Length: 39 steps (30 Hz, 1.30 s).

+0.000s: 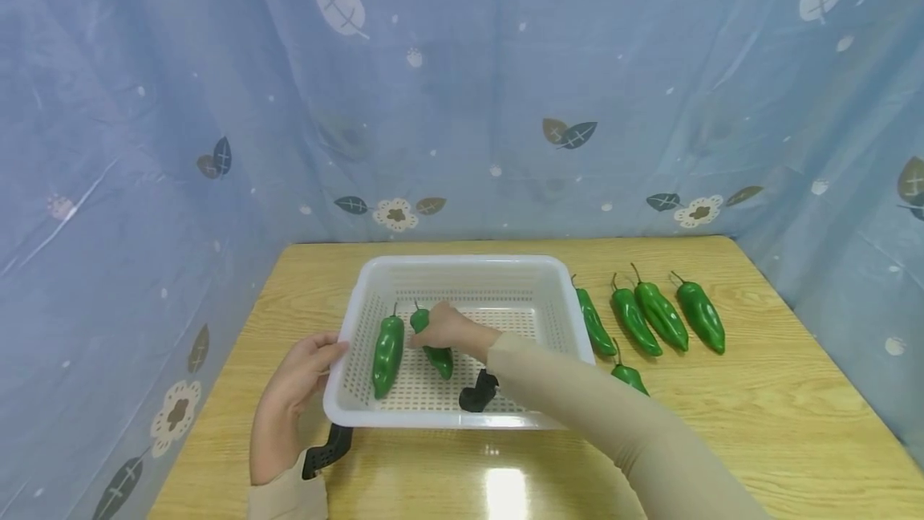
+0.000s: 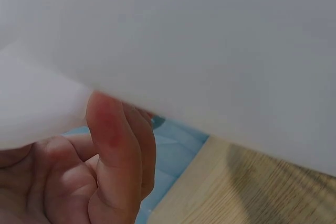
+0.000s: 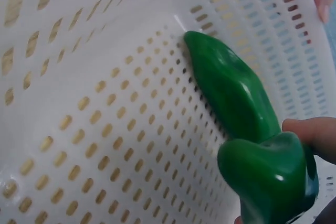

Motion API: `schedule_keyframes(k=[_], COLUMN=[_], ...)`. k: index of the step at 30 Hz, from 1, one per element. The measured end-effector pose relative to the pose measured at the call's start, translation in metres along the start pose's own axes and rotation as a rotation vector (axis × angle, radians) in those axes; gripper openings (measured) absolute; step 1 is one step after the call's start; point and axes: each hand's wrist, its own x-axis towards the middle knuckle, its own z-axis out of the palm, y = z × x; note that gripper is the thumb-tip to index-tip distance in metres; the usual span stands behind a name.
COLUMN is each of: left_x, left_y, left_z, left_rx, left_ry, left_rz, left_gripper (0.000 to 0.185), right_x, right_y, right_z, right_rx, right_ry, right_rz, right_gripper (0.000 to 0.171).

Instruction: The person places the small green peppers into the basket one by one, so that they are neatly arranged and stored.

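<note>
A white plastic basket [image 1: 462, 421] with slotted walls stands on the table. My left hand [image 1: 309, 367] grips its left rim, thumb over the edge and fingers beneath, as the left wrist view shows. Inside the basket, my right hand [image 1: 446, 327] holds a green pepper [image 1: 439, 359] around its upper half, the stem pointing away from me. Another green pepper [image 1: 388, 355] lies along the basket's left wall, just left of the held one. In the right wrist view the held pepper [image 3: 268, 177] overlaps the lying pepper [image 3: 231, 85], and the thumb presses its side.
Right of the basket, several green peppers [image 1: 700, 316] lie on the wooden table [image 1: 780, 424]. One pepper [image 1: 630, 376] is partly hidden by my right sleeve [image 1: 577, 408]. A blue leaf-patterned curtain [image 1: 462, 103] hangs behind the table and at both sides.
</note>
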Motion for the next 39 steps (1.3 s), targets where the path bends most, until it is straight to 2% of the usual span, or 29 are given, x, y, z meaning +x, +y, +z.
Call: schedule_keyframes(k=[5,12,16,24,31,39], left_x=[0.000,0.003,0.004,0.002,0.002,0.000], left_y=[0.001,0.001,0.000,-0.001,0.000,0.000], left_z=[0.001,0.002,0.004,0.007,0.006,0.003], left_rx=[0.002,0.005,-0.005,-0.011,-0.012,-0.003], left_ry=[0.003,0.001,-0.003,0.016,0.026,0.029], left_rz=[0.000,0.007,0.004,-0.009,-0.023,-0.020], left_gripper=[0.037,0.037,0.037,0.036,0.036,0.036], right_x=[0.003,0.007,0.009,0.010,0.013,0.017], right_y=[0.000,0.002,0.007,0.010,0.007,-0.001], right_z=[0.004,0.007,0.012,0.019,0.023,0.026], right_rx=[-0.024,-0.028,-0.026,-0.081,-0.183,-0.286], right_ry=[0.008,0.018,0.033,0.033,0.040,0.058], right_rz=[0.007,0.004,0.008,-0.020,-0.045,0.002], right_gripper=[0.052,0.080,0.091,0.071,0.069,0.069])
